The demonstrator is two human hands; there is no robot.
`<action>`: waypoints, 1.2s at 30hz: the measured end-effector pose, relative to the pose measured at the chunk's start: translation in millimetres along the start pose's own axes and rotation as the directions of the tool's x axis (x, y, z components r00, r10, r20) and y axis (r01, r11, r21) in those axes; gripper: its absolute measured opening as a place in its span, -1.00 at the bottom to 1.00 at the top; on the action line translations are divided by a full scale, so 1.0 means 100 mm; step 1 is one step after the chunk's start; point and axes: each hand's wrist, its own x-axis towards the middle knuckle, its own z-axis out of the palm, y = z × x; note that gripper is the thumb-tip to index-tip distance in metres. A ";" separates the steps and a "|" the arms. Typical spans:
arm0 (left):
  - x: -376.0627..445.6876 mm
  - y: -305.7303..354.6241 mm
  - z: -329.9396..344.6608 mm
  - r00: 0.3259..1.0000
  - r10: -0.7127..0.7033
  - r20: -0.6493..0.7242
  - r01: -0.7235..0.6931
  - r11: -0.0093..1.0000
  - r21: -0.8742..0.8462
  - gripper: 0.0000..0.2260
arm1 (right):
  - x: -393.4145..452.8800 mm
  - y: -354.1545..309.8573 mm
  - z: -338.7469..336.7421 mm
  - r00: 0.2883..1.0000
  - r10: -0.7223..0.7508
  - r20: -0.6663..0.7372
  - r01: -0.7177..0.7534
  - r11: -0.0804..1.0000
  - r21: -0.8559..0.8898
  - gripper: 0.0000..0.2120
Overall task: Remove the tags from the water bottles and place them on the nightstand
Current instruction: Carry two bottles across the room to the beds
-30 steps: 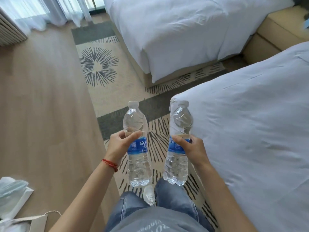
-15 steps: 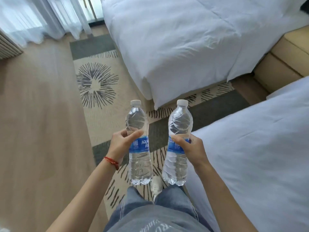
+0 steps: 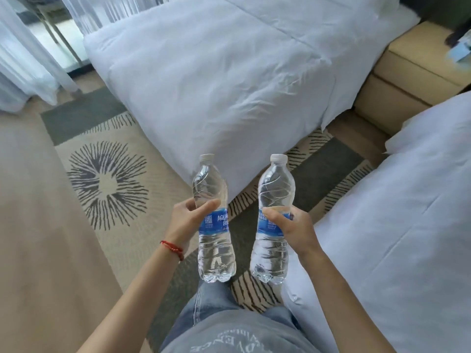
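I hold two clear water bottles upright in front of me, each with a white cap and a blue label band. My left hand [image 3: 187, 220] grips the left bottle [image 3: 212, 189] at its label. My right hand [image 3: 290, 226] grips the right bottle [image 3: 276, 184] at its label. The bottles stand a little apart, side by side, above my knees. The beige nightstand [image 3: 407, 72] sits at the far right between the two beds, with a blurred blue item at its far edge.
A white bed [image 3: 229, 72] lies ahead, another white bed [image 3: 395, 225] close on my right. A patterned rug [image 3: 107, 184] covers the aisle between them. Sheer curtains [image 3: 23, 59] hang at the far left over wood floor.
The view has tilted up and moved forward, bringing the far bed and nightstand closer. Both bottles stay in my hands in the same grip.
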 end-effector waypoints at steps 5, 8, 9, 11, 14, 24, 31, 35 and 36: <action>0.86 0.43 0.01 0.990 0.000 0.139 -0.016 0.993 0.118 -0.85 | 0.55 -0.24 0.15 0.983 0.016 -0.183 -0.012 1.000 0.025 -0.87; 1.27 0.65 0.13 0.973 -0.009 0.232 -0.032 0.984 0.173 -0.81 | 0.77 -0.34 0.11 0.960 0.030 -0.278 -0.014 0.998 0.057 -0.88; 1.39 0.70 0.20 0.964 -0.012 0.264 -0.040 0.981 0.188 -0.80 | 0.84 -0.37 0.08 0.950 0.039 -0.310 -0.020 0.998 0.063 -0.88; 1.63 0.80 0.37 0.947 -0.018 0.322 -0.053 0.976 0.211 -0.82 | 0.97 -0.41 -0.02 0.926 0.059 -0.372 -0.036 0.997 0.069 -0.87; 1.93 0.90 0.69 0.916 -0.020 0.400 -0.089 0.964 0.252 -0.86 | 1.14 -0.46 -0.22 0.890 0.081 -0.448 -0.047 0.995 0.086 -0.88; 2.94 1.39 2.42 0.822 -0.039 0.568 -0.176 0.931 0.319 -0.86 | 2.08 -0.64 -1.51 0.759 0.183 -0.624 -0.059 0.975 0.215 -0.74; 3.51 1.93 3.60 0.792 -0.017 0.610 -0.201 0.937 0.286 -0.87 | 2.77 -1.00 -2.52 0.726 0.207 -0.656 -0.058 0.969 0.242 -0.80; 3.86 2.19 4.17 0.778 0.004 0.628 -0.227 0.934 0.275 -0.88 | 3.19 -1.19 -3.02 0.705 0.196 -0.682 -0.048 0.972 0.230 -0.84; 3.97 2.25 4.31 0.772 0.011 0.635 -0.240 0.931 0.275 -0.88 | 3.32 -1.22 -3.14 0.698 0.194 -0.689 -0.044 0.972 0.229 -0.84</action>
